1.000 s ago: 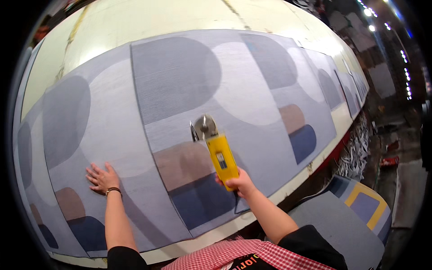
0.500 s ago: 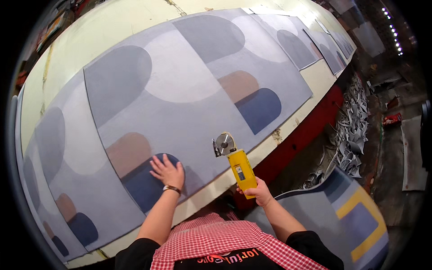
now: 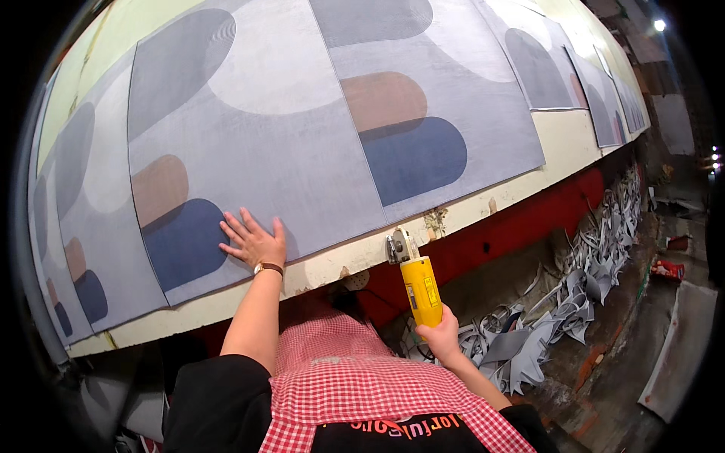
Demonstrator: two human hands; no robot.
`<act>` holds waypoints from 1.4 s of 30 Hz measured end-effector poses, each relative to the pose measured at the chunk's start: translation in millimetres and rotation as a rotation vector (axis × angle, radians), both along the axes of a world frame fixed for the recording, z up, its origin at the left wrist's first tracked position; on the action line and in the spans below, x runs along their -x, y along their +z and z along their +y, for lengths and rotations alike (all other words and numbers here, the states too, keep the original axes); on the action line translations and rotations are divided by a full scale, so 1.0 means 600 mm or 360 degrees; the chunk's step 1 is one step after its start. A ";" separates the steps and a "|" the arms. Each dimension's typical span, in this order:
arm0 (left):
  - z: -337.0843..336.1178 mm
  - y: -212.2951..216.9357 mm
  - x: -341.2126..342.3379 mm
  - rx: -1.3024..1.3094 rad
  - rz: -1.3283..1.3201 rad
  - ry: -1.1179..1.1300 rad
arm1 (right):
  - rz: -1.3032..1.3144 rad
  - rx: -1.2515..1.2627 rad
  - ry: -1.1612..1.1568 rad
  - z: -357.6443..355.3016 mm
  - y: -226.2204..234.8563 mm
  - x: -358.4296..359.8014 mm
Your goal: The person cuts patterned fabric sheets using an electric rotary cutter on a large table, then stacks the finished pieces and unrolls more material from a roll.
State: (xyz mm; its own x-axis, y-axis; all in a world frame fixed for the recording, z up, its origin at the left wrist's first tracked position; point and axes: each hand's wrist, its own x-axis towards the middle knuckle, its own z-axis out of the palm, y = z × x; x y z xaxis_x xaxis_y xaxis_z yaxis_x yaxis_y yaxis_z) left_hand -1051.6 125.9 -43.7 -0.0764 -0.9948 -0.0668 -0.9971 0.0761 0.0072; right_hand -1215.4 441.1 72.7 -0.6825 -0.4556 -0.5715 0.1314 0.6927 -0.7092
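Note:
My left hand [image 3: 255, 239] lies flat with spread fingers on a grey patterned mat [image 3: 279, 181], beside its dark blue rounded shape. My right hand [image 3: 442, 332] is wrapped round the yellow body of a handheld rotary cutter [image 3: 421, 291]. The cutter's metal head, with its round blade, is at the table's near edge, close to the seam where this mat meets a second patterned mat [image 3: 483, 151]. I cannot tell whether the blade touches the mat. Both mats have pale circles, brown shapes and dark blue shapes.
More such mats [image 3: 94, 219] lie along the cream table [image 3: 570, 151]. Its front below is red [image 3: 521, 215]. Curled grey offcuts [image 3: 529, 347] are heaped on the floor at right, near a red packet [image 3: 667, 270] and a flat grey sheet [image 3: 680, 351].
The cutter has come down from above the mat to the table edge, its blade turned more edge-on. My left hand has shifted right off the blue shape. The blue-and-yellow mat at lower right is gone from view.

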 end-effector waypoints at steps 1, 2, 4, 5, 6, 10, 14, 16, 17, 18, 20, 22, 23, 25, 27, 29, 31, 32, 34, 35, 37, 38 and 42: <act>0.000 -0.001 0.000 0.0008 0.0002 0.0012 | 0.0099 -0.0005 0.0013 0.000 0.000 0.003; 0.001 -0.003 0.000 0.0031 -0.0031 0.0020 | 0.0111 -0.0031 0.0037 -0.001 -0.001 0.006; 0.001 -0.007 0.000 0.0020 -0.0001 0.0014 | 0.0111 -0.0028 0.0032 -0.006 -0.005 0.013; 0.001 -0.009 0.000 0.0058 -0.0008 0.0009 | 0.0154 -0.0027 0.0097 -0.010 -0.008 0.016; 0.001 -0.011 -0.001 0.0056 -0.0013 0.0015 | 0.0195 -0.0016 0.0136 -0.014 -0.011 0.020; 0.001 -0.018 -0.003 0.0071 0.0022 0.0006 | 0.0246 0.0004 0.0173 -0.034 -0.024 0.031; 0.001 -0.020 -0.004 0.0089 -0.0001 0.0022 | 0.0291 0.0024 0.0192 -0.065 -0.034 0.042; 0.000 -0.020 -0.003 0.0078 0.0024 0.0021 | 0.0272 0.0052 0.0184 -0.084 -0.037 0.050; -0.001 -0.020 -0.003 0.0085 -0.0004 0.0025 | 0.0292 0.0024 0.0211 -0.096 -0.039 0.054; -0.001 -0.019 -0.003 0.0092 -0.0003 0.0020 | 0.0307 0.0025 0.0218 -0.108 -0.042 0.058; -0.002 -0.017 -0.002 0.0097 -0.0006 0.0017 | 0.0329 0.0034 0.0226 -0.134 -0.047 0.067; -0.002 -0.012 -0.001 0.0084 0.0006 0.0014 | 0.0335 0.0056 0.0206 -0.162 -0.053 0.074; -0.002 -0.010 0.000 0.0084 -0.0009 0.0022 | 0.0317 0.0057 0.0224 -0.177 -0.057 0.079; -0.003 -0.005 0.001 0.0061 0.0006 0.0026 | 0.0270 0.0058 0.0198 -0.206 -0.061 0.088; -0.006 -0.001 0.002 0.0058 0.0023 0.0019 | 0.0303 0.0055 0.0218 -0.236 -0.068 0.097; -0.009 -0.002 0.002 -0.0007 0.0029 0.0030 | 0.0252 0.0115 0.0212 -0.269 -0.076 0.112; -0.008 -0.004 -0.001 0.0054 0.0042 -0.0003 | 0.0271 0.0153 0.0199 -0.301 -0.084 0.120; -0.007 -0.006 -0.002 0.0057 0.0047 -0.0011 | 0.0259 0.0169 0.0147 -0.319 -0.088 0.125; -0.007 -0.007 -0.004 0.0036 0.0113 0.0009 | 0.0217 0.0210 0.0163 -0.352 -0.095 0.136; -0.009 -0.007 -0.003 0.0029 0.0165 0.0030 | 0.0181 0.0234 0.0136 -0.368 -0.098 0.142; -0.034 -0.007 0.008 -0.0040 0.0315 0.0059 | 0.0177 0.0222 0.0137 -0.400 -0.104 0.154; -0.054 -0.006 0.019 0.0132 0.0399 -0.0011 | 0.0148 0.0254 0.0113 -0.416 -0.107 0.158; -0.214 -0.016 0.100 0.0308 0.0476 0.0062 | 0.0175 0.0305 0.0117 -0.488 -0.125 0.176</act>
